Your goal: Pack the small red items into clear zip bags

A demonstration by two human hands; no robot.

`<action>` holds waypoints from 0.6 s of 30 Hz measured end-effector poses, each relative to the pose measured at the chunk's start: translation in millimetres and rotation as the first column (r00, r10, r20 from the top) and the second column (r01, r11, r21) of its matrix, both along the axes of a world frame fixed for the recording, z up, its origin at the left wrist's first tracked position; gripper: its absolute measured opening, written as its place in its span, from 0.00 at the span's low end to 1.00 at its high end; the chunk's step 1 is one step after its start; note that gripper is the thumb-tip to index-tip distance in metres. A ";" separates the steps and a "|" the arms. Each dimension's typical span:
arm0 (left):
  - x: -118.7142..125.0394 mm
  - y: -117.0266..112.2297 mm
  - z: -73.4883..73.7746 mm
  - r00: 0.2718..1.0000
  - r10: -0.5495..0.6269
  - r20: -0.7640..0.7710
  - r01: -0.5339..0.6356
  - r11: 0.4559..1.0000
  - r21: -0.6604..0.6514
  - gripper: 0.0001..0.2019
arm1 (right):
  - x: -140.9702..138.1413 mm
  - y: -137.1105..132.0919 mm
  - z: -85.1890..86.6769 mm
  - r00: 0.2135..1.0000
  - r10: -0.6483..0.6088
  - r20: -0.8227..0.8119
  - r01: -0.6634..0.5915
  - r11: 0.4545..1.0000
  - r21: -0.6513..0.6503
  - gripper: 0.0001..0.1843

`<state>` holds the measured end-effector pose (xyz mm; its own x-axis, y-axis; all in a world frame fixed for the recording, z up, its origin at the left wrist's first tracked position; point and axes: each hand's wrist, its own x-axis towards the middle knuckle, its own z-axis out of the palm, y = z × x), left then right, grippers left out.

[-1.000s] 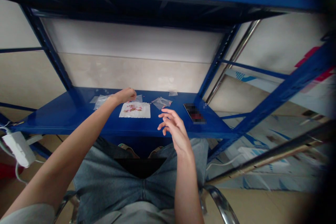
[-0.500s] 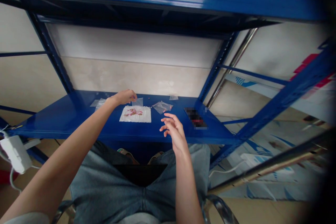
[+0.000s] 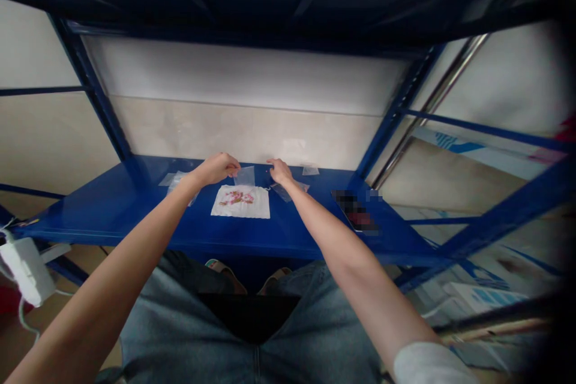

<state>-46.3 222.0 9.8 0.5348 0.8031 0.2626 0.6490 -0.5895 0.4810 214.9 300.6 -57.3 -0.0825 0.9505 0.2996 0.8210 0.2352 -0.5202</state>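
Probably the flimsy clear bag (image 3: pixel 245 176) could slip from the left hand (image 3: pixel 218 168)'s pinching fingers; the right hand (image 3: pixel 279 171)'s fingers curl, grip unclear

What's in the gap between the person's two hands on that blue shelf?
In the head view, a small clear bag, pinched by the left hand, fills part of the gap; from it to the right hand, only bare blue shelf.

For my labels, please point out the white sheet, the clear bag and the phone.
white sheet (image 3: pixel 241 203): head view, its middle.
clear bag (image 3: pixel 245 176): head view, its middle.
phone (image 3: pixel 356 211): head view, screen.
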 end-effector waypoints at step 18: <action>-97.7 -12.9 -48.0 0.680 0.554 0.480 -0.440 0.832 -0.337 0.21 | -4.3 15.9 -11.0 0.820 0.206 0.534 -0.252 0.968 0.014 0.17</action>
